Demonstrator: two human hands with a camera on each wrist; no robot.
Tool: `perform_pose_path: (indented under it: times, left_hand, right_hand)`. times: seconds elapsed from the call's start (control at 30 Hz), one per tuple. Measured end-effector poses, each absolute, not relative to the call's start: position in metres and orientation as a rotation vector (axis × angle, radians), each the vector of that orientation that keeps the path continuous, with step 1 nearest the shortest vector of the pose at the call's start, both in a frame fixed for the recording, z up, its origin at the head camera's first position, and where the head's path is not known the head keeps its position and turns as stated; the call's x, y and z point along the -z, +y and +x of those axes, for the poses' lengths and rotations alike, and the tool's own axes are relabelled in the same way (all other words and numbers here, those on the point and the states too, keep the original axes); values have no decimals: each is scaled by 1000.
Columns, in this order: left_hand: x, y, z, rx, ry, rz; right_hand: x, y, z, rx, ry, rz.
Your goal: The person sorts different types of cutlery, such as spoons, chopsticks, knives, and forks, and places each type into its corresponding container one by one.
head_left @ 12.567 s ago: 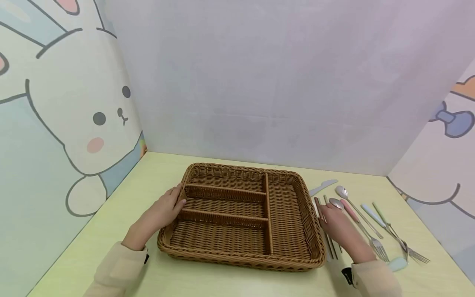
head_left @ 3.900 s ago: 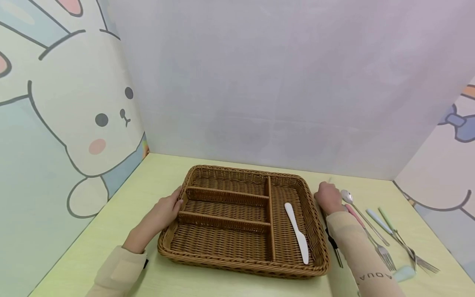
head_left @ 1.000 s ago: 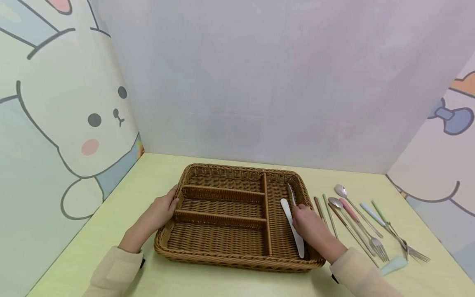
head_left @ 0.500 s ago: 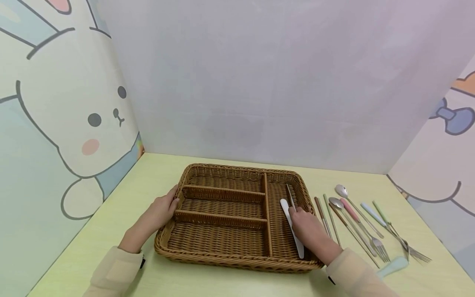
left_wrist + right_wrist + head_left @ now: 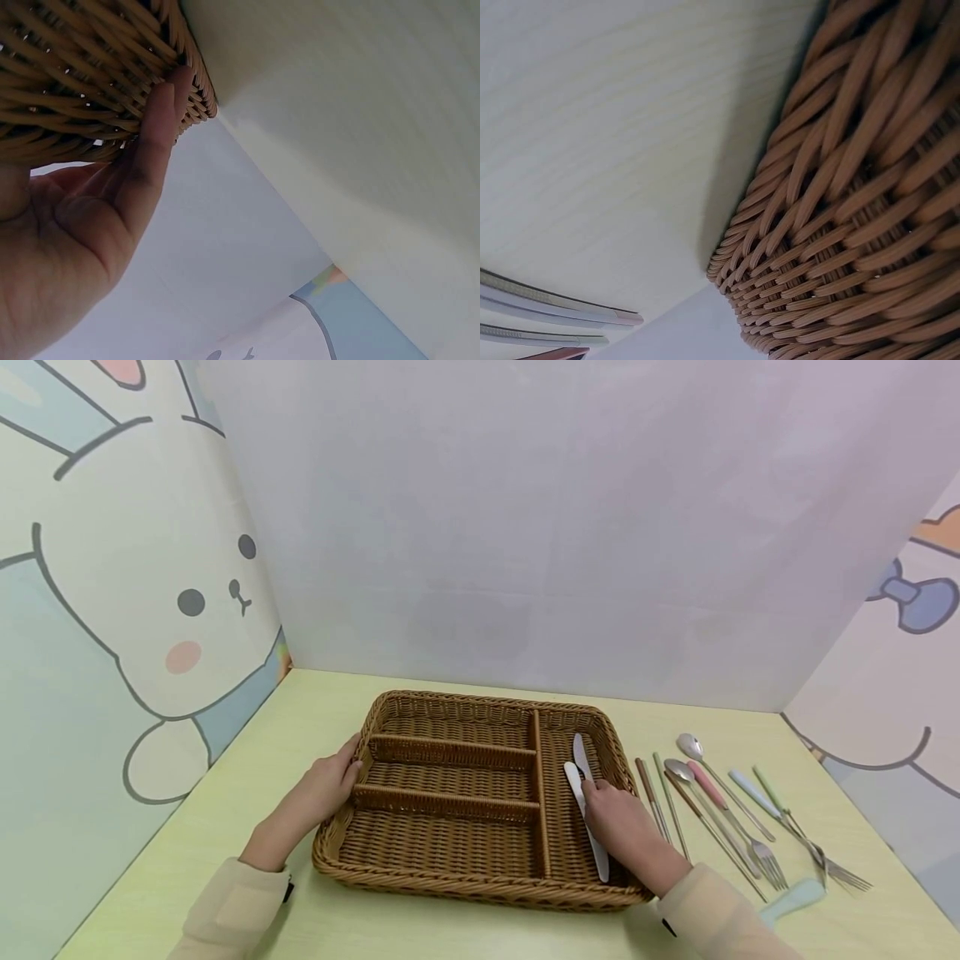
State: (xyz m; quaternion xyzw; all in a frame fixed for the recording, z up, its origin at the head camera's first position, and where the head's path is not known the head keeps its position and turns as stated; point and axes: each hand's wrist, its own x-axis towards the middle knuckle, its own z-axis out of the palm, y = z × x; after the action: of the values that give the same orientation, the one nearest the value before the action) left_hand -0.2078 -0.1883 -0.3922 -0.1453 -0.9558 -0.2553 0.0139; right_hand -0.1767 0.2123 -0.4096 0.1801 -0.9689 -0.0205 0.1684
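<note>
A brown wicker basket [image 5: 450, 885] with dividers stands on the table, its long compartment on the right. My left hand [image 5: 326, 785] grips its left rim, thumb over the edge. In the left wrist view, the fingers of the left hand [image 5: 97, 217] lie along the outer weave. Inside the right compartment my right hand [image 5: 618, 822] holds a table knife [image 5: 579, 752] by its handle, blade toward the back; the hand hides the handle. Close along its left side lies a white knife [image 5: 573, 781], partly covered by the fingers. The right wrist view shows the basket's outer wall [image 5: 855, 225], no hand.
Right of the basket lie brown-ended chopsticks [image 5: 651, 789], green-ended chopsticks [image 5: 670, 797], spoons [image 5: 688, 745], a pink-handled fork [image 5: 767, 864], and a blue-handled piece [image 5: 753, 792] crossing a green-handled one. A pale green handle [image 5: 795, 897] sits near my right sleeve. Walls [image 5: 525, 527] enclose the table.
Since the earliest frame, the white knife has come into the right compartment, and a second knife followed in my right hand. Its blade has just turned flatter and shifted left. My left hand keeps its grip.
</note>
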Motion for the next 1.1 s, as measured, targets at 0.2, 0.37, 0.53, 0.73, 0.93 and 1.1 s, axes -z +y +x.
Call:
perform_pose_path:
  times: [0.2,0.37,0.53,0.73,0.93,1.1]
  left_hand:
    - [393,-189,-208,790,-2986,-437]
    - [393,-189,-208,788,-2979,-438]
    - [394,-190,-209,778,-2972,-443]
    - [394,-190,-208,781,-2972,-437]
    - [393,-189,-208,792,-2974,-432]
    - [392,-188,-208,793,-2976,-434]
  right_hand:
    - [408,213,-176,20,-2746,526]
    - [406,215,-177,-27,-2690,548]
    - [402,217,-177,-18,-2607,568]
    - [390,220,-178,24,-2510,587]
    - [378,230,-182,-7,-2519,518]
    - [374,243,-186,-29,-2504,463]
